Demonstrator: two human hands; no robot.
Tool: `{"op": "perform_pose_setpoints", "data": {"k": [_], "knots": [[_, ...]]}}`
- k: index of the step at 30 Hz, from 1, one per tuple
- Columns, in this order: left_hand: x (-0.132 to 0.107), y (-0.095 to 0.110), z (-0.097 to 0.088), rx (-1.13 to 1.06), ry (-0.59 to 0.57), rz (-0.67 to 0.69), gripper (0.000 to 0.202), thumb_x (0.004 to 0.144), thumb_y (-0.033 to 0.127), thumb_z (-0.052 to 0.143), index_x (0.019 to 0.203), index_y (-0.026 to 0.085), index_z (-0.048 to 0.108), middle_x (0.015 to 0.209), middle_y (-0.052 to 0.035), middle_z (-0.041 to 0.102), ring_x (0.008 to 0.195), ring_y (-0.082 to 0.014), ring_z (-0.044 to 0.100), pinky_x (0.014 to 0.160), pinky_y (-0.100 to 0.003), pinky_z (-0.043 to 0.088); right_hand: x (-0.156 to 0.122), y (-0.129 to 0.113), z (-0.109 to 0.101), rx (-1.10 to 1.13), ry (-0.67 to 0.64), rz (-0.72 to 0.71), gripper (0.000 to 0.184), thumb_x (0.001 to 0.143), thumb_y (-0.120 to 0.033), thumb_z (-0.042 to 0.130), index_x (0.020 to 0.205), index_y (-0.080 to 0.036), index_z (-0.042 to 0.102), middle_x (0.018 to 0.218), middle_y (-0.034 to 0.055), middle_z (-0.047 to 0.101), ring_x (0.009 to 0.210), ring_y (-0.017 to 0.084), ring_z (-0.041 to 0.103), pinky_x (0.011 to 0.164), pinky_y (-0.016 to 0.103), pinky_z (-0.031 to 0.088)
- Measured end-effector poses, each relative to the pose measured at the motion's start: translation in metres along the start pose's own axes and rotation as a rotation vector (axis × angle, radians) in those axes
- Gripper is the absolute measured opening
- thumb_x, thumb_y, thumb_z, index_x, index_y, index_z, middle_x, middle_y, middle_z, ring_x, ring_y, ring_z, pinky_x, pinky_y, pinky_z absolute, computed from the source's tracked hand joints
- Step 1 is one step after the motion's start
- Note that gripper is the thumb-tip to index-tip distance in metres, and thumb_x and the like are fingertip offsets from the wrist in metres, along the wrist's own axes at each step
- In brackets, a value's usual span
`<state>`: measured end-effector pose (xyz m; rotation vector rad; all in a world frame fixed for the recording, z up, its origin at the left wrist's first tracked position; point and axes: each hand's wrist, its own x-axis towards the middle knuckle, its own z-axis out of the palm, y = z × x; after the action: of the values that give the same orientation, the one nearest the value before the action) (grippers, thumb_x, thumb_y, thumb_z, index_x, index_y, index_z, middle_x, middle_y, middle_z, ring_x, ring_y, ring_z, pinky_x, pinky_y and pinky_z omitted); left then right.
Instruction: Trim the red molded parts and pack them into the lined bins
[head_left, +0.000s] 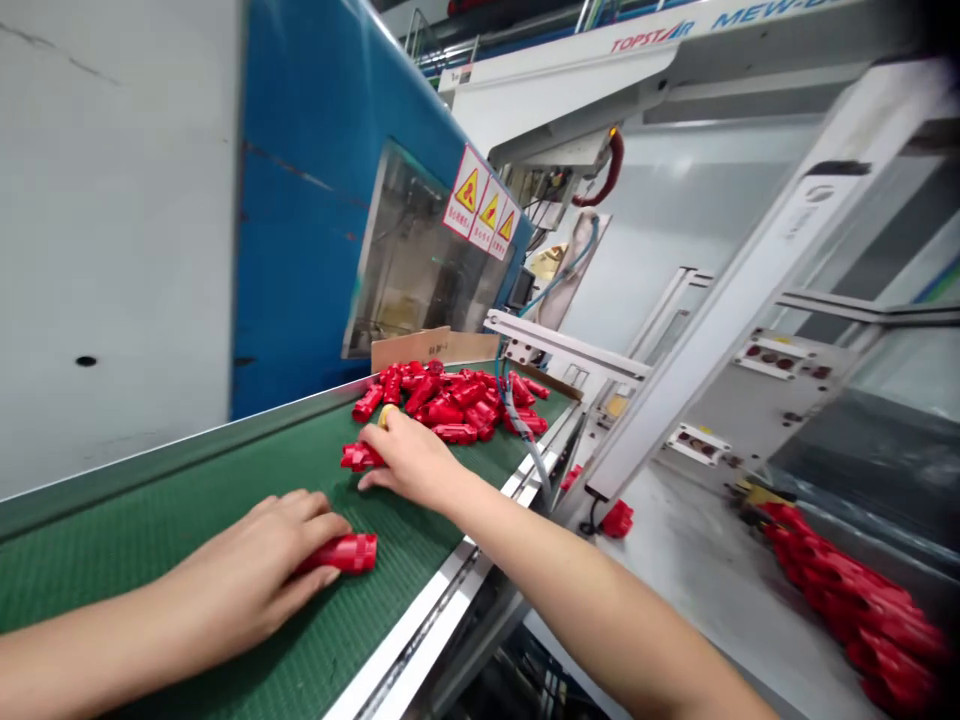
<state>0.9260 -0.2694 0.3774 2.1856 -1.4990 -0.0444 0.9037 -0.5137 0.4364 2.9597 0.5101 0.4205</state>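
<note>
Left hand (247, 570) grips a red plastic part (346, 553) on the green conveyor (187, 500). Right hand (412, 460) closes on a second part (360, 457), red heap (442, 398) at twelve o'clock.

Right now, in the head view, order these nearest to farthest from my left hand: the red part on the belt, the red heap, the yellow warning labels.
1. Red plastic part, beneath the left hand on the green belt.
2. Heap of red parts, farther up the belt.
3. Yellow warning labels, on the blue machine beyond.
</note>
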Motion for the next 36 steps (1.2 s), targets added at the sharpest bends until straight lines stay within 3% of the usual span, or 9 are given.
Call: {"op": "perform_pose_setpoints", "data": {"k": [3,6,11,16,20,24,29,34,36], "knots": [[-0.009,-0.003,0.018,0.006,0.109,-0.023,0.033,0.105,0.041,0.044,0.126,0.03,0.067,0.113,-0.0094,0.064,0.1,-0.0257,0.064,0.089,-0.038,0.05,-0.012,-0.01,0.008,0.047,-0.126,-0.065,0.061,0.096,-0.052,0.071,0.147,-0.021,0.057,0.138,0.0169,0.051,0.118,0.03,0.055,0.1,0.045,0.047],[-0.01,-0.01,0.021,0.018,0.19,0.018,0.034,0.103,0.039,0.052,0.134,0.028,0.061,0.121,-0.0089,0.065,0.106,-0.0263,0.062,0.094,-0.041,0.046,-0.026,-0.007,0.002,0.189,-0.168,-0.057,0.046,0.108,-0.026,0.055,0.154,-0.032,0.051,0.139,0.0104,0.056,0.123,0.025,0.052,0.108,0.046,0.042],[-0.01,-0.004,0.013,0.09,0.181,0.049,0.015,0.1,0.034,0.056,0.107,0.024,0.065,0.109,-0.0073,0.065,0.099,-0.0261,0.059,0.087,-0.043,0.043,-0.033,-0.013,-0.003,0.442,-0.088,0.016,0.045,0.089,-0.012,0.081,0.132,-0.018,0.069,0.107,0.0048,0.068,0.103,0.018,0.062,0.097,0.032,0.049],[-0.004,0.0,0.011,0.077,0.222,0.069,0.025,0.093,0.027,0.062,0.118,0.027,0.063,0.145,-0.0118,0.05,0.129,-0.0348,0.047,0.102,-0.051,0.04,-0.035,-0.028,0.003,0.654,-0.055,-0.006,0.025,0.091,-0.012,0.079,0.115,-0.019,0.077,0.108,0.0031,0.073,0.101,0.015,0.069,0.093,0.027,0.053],[0.004,0.0,0.001,-0.062,0.034,0.033,0.022,0.089,0.029,0.065,0.109,0.023,0.06,0.12,-0.0076,0.062,0.109,-0.0269,0.059,0.098,-0.043,0.045,-0.01,-0.01,-0.001,0.372,-0.072,-0.026,0.023,0.107,-0.015,0.055,0.115,-0.018,0.077,0.112,0.0039,0.077,0.107,0.014,0.069,0.098,0.026,0.051],[-0.002,0.001,-0.005,-0.045,0.033,-0.043,0.013,0.087,0.028,0.063,0.097,0.022,0.057,0.106,-0.0065,0.064,0.095,-0.0257,0.062,0.085,-0.04,0.049,0.033,0.013,0.003,0.12,-0.002,0.104,0.037,0.098,-0.002,0.053,0.13,-0.013,0.068,0.131,0.0163,0.066,0.127,0.029,0.054,0.111,0.048,0.039],[-0.021,-0.006,0.005,-0.085,0.152,-0.135,0.069,0.081,0.036,0.076,0.143,0.023,0.047,0.139,-0.0122,0.06,0.125,-0.0316,0.06,0.103,-0.044,0.05,0.044,0.009,0.013,-0.011,-0.034,0.148,0.033,0.092,0.003,0.049,0.115,-0.005,0.071,0.123,0.024,0.06,0.124,0.038,0.05,0.107,0.056,0.037],[-0.024,-0.003,0.003,-0.059,0.108,-0.109,0.041,0.088,0.03,0.067,0.128,0.021,0.061,0.126,-0.0121,0.062,0.117,-0.0313,0.059,0.102,-0.047,0.048,0.026,0.014,0.007,0.076,-0.119,0.104,0.037,0.087,-0.006,0.072,0.123,-0.015,0.071,0.122,0.0157,0.064,0.115,0.032,0.059,0.1,0.046,0.045],[-0.023,-0.001,0.0,-0.083,0.116,-0.116,0.046,0.088,0.028,0.068,0.132,0.021,0.057,0.127,-0.0119,0.061,0.118,-0.0306,0.057,0.104,-0.047,0.047,0.021,0.02,0.003,0.155,-0.16,0.082,0.041,0.082,-0.008,0.081,0.121,-0.02,0.073,0.113,0.0094,0.071,0.109,0.027,0.064,0.095,0.037,0.048]]}}
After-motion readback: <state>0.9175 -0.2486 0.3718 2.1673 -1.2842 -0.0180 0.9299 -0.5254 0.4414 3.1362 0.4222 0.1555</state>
